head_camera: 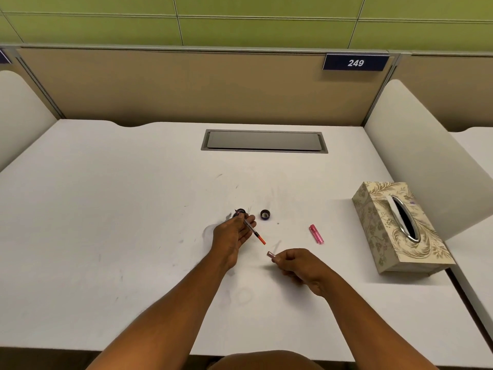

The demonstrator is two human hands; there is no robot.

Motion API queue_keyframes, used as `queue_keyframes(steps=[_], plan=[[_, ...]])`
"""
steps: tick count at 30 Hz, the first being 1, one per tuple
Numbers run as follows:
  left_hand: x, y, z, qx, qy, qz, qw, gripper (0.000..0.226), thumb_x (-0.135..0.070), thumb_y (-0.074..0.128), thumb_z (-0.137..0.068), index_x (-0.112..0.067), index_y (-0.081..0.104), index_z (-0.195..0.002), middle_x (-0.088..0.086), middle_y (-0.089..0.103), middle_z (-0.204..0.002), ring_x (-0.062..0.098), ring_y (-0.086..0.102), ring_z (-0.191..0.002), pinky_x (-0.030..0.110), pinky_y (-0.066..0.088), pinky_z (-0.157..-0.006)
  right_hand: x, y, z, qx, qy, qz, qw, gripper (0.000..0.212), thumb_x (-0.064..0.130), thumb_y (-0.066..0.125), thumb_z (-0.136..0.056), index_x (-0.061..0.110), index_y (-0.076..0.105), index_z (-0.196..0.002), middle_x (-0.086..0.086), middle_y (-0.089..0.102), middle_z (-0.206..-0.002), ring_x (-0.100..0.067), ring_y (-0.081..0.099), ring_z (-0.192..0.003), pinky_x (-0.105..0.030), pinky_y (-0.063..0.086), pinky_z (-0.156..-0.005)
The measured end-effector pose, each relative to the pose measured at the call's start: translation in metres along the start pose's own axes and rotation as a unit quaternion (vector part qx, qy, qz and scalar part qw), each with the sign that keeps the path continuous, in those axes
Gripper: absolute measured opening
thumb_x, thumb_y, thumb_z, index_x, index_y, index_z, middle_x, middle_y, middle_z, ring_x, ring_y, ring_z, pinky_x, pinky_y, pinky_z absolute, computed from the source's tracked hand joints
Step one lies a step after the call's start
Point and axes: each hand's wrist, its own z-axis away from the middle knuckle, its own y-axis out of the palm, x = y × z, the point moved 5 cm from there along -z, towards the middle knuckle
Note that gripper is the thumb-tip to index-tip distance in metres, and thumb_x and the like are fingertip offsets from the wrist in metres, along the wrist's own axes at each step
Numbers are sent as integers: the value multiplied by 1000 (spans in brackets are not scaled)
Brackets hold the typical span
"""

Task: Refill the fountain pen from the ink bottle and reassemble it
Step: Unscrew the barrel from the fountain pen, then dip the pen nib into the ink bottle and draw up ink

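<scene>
My left hand [232,236] holds the pen's nib section with its converter [254,232], a thin clear tube with an orange-red end that points down right. The nib end lies at the small dark ink bottle [239,212], which stands uncapped just beyond my fingers and is partly hidden by them. The bottle's dark cap [265,214] lies a little to the right of it, open side up. My right hand [300,264] is closed on the pinkish pen barrel [272,255], whose open end points up left toward the converter. A pink pen cap [316,234] lies on the desk further right.
A patterned tissue box [400,228] stands at the right edge of the white desk [106,209]. A grey cable hatch [264,140] is set into the desk at the back. Beige partitions close off the back and both sides. Faint ink smudges mark the desk's surface.
</scene>
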Motion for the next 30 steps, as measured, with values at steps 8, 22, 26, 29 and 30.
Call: queue_keyframes(steps=[8,22,26,29,30], plan=[[1,-2,5,13,-8,-7,1000,19,-18,54,-100,-8,66,-109,12,74,-106,21,72,-94,27,56,-76,7,-11,-12,-199,-95,159,962,12,29,67,-86,20,74,-83,2,71,-80,-18,64,-76,-31,47,-68],[-5,-2,7,45,-25,-59,997,20,-20,55,-99,-7,67,-107,7,77,-99,19,73,-93,30,57,-83,-3,-9,-22,-339,-99,289,890,17,40,60,-86,24,64,-90,5,66,-89,-21,62,-87,-38,51,-80],[-5,-5,6,47,-32,-70,996,20,-21,53,-100,-8,68,-105,9,75,-104,21,72,-97,31,55,-87,-4,-9,-23,-346,-97,294,885,19,41,60,-84,25,65,-93,5,67,-90,-22,62,-87,-38,51,-80],[-6,-3,7,49,-42,-75,995,21,-20,53,-100,-6,67,-107,10,75,-104,21,72,-95,31,56,-86,-3,-8,-23,-351,-98,287,886,22,43,61,-84,24,66,-94,5,68,-89,-22,63,-87,-38,51,-80],[-6,-1,7,50,-43,-76,995,21,-20,53,-100,-6,67,-106,10,75,-103,21,72,-95,31,56,-85,-3,-8,-23,-352,-98,285,886,23,44,62,-84,24,66,-94,5,68,-89,-22,63,-87,-38,51,-80]])
